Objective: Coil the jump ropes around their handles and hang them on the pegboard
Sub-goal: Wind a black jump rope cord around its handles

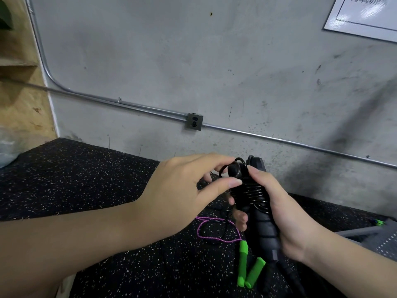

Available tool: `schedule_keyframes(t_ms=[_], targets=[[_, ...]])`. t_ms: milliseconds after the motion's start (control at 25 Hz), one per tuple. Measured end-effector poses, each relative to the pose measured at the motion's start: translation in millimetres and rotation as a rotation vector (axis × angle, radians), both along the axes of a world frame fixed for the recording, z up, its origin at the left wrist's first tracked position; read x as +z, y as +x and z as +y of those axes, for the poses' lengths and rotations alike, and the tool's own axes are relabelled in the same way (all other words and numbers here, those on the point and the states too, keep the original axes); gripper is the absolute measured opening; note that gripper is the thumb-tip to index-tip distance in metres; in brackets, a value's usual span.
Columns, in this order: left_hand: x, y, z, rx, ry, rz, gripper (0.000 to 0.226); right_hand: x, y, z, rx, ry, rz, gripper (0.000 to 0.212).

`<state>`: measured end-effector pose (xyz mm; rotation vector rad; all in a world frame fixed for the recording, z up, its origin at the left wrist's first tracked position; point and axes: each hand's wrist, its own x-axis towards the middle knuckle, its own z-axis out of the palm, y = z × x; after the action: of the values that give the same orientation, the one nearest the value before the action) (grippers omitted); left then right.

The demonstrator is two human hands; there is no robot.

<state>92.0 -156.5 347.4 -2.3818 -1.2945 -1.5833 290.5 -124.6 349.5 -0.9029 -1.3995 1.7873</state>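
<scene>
My right hand [279, 214] grips the two black handles of a jump rope [264, 231] held together upright, with thin black cord wound in tight turns around their upper part. My left hand [184, 190] pinches the loose end of that black cord at the top of the handles, thumb and fingers curled round a small loop. On the speckled black floor below lies a second jump rope, its purple cord [206, 233] in a loose loop and its two green handles [249, 267] side by side. No pegboard is in view.
A grey concrete wall [193, 61] rises just behind, with a metal conduit and a junction box [194, 121]. A white sign [365, 14] hangs top right. Wooden boards [19, 82] stand at the left. A grey metal frame [365, 233] lies at the right.
</scene>
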Motion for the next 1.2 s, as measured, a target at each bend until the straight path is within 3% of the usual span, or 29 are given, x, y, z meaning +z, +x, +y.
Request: schedule_keyframes(t_ms=[160, 480, 680, 1200], targets=[[-1.1, -2.7, 2.0, 0.046, 0.074, 0.092, 0.036, -1.1, -1.2, -1.7, -0.006, 0.098, -0.054, 0.052], [-2.0, -15.8, 8.4, -0.028, -0.056, 0.038, 0.034, 1.3, -7.7, -8.2, -0.062, 0.185, -0.082, 0.053], [-9.0, -17.3, 10.1, 0.016, 0.065, 0.23, 0.033, 0.6, -9.4, -6.9, -0.079, 0.229, -0.121, 0.054], [-8.6, -14.3, 10.2, 0.057, 0.028, 0.236, 0.031, -13.4, -9.6, -1.9, -0.074, 0.181, -0.13, 0.051]])
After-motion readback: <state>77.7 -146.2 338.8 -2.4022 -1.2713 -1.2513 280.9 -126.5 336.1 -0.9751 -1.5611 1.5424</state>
